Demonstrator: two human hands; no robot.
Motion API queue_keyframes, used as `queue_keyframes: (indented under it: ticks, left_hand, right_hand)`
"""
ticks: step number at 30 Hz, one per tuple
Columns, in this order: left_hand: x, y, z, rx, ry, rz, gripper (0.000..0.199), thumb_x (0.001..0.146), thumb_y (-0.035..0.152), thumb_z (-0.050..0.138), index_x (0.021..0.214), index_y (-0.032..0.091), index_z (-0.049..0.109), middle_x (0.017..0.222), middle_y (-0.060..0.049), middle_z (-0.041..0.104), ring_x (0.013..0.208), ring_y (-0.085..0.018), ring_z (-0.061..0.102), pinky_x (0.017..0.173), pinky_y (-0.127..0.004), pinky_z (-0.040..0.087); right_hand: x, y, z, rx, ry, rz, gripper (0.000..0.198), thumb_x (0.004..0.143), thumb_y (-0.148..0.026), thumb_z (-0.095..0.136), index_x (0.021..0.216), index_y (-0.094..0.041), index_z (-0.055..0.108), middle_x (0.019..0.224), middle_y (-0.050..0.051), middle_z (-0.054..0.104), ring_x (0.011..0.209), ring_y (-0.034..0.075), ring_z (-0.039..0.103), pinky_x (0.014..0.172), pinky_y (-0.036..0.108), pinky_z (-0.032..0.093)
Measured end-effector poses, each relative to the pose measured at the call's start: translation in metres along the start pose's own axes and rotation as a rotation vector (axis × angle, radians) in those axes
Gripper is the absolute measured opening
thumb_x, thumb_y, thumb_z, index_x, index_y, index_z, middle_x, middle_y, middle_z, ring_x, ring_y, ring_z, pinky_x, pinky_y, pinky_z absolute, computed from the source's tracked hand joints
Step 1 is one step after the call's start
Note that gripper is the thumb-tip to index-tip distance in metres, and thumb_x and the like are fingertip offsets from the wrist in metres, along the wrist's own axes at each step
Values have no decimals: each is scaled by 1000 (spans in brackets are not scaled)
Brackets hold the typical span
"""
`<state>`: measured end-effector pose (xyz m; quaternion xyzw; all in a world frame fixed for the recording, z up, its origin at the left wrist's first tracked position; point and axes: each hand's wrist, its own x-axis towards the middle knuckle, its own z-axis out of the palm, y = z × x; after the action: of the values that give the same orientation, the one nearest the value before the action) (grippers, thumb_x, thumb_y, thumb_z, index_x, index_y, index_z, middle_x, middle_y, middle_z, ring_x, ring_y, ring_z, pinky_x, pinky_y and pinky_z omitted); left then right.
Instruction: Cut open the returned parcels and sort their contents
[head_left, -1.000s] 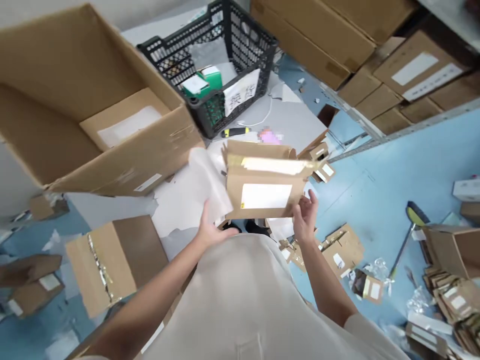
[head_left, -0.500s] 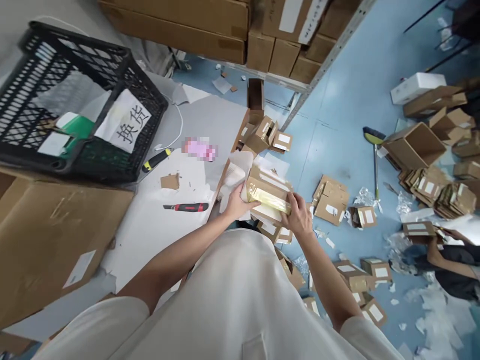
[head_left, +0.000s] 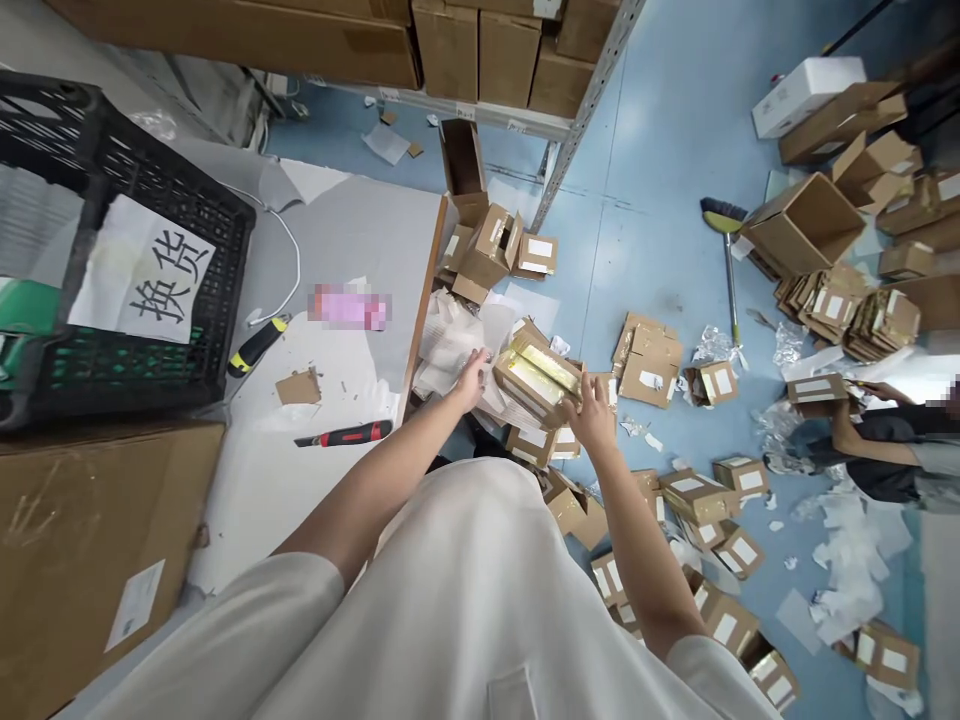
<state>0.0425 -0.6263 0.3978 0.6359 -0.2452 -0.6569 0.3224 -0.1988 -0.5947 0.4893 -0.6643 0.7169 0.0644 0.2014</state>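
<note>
A small cardboard box (head_left: 529, 385) with yellowish tape along its top is in front of my body, beyond the table's edge. My right hand (head_left: 594, 412) grips its right end, thumb and fingers at the taped edge. My left hand (head_left: 472, 380) is just left of the box, apart from it, with fingers stretched out and nothing visible in them. Crumpled white wrapping (head_left: 450, 340) lies behind and beside that hand. On the table to the left are a red-and-black utility knife (head_left: 355, 433), a yellow-and-black cutter (head_left: 259, 345) and a blurred pink item (head_left: 350, 308).
A black crate (head_left: 150, 300) and a large carton (head_left: 112, 540) stand at the left. Metal shelving (head_left: 577, 130) holds cartons ahead. Flattened cardboard (head_left: 649, 355), small boxes and a broom (head_left: 730, 270) are on the blue floor. Another person (head_left: 877, 440) sits at the right with a box.
My left hand has let go of the box's left end and moved slightly away. The box has tilted, its left end higher, while my right hand keeps hold. The view has shifted right.
</note>
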Motion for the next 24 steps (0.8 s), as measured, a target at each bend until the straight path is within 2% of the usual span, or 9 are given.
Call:
queue_keyframes:
  ticks: [3,5,8,11,15,19,22,24]
  left_hand:
    - [-6,7,-25,16,84,-17,72,81,59,54,139,20,38,146,-17,41,130,-26,46,103,-43,40]
    - [-19,8,-45,68,88,41,66,75,48,66,130,17,48,135,-18,53,122,-25,53,104,-42,39]
    - [-52,-2,-75,104,130,91,52,65,40,76,109,16,62,107,-13,69,101,-25,65,99,-44,44]
    - [-94,-25,-106,72,259,100,49,60,39,79,101,17,65,95,-10,71,87,-23,68,93,-43,49]
    - [-157,-63,-140,-35,513,68,48,63,45,75,101,17,64,91,-9,71,85,-23,68,88,-43,51]
    - [-223,-100,-155,-150,833,-4,47,64,48,73,100,19,65,95,-10,71,87,-24,67,84,-41,53]
    - [-276,-128,-151,-222,1036,8,47,66,46,72,103,19,65,102,-12,69,88,-25,67,84,-41,53]
    - [-312,-149,-143,-268,1259,-3,47,71,46,67,109,19,63,110,-13,66,98,-26,65,87,-41,51]
  right_hand:
    - [-6,7,4,18,-41,0,57,91,-38,40,144,-17,35,142,18,44,112,32,58,78,39,51]
    - [-9,7,8,-1,-128,-37,50,92,-35,39,139,-18,43,130,16,57,107,28,61,82,37,50]
    - [-5,-6,17,-79,-287,-191,45,92,-33,43,135,-19,47,119,13,65,106,25,62,84,33,48]
    - [10,-41,24,-172,-412,-408,43,93,-32,44,134,-19,48,118,13,66,107,23,63,84,30,47]
    - [37,-120,22,-281,-471,-681,43,93,-30,43,135,-19,48,117,13,66,105,24,64,86,32,47]
    - [52,-214,24,-388,-470,-1005,45,93,-29,43,136,-15,47,122,16,63,109,26,62,91,36,46]
    - [39,-293,41,-447,-453,-1250,45,93,-27,44,135,-14,49,126,17,60,114,27,59,93,37,46]
    - [8,-348,61,-475,-479,-1402,44,92,-26,46,134,-15,50,127,16,60,113,28,59,93,39,46]
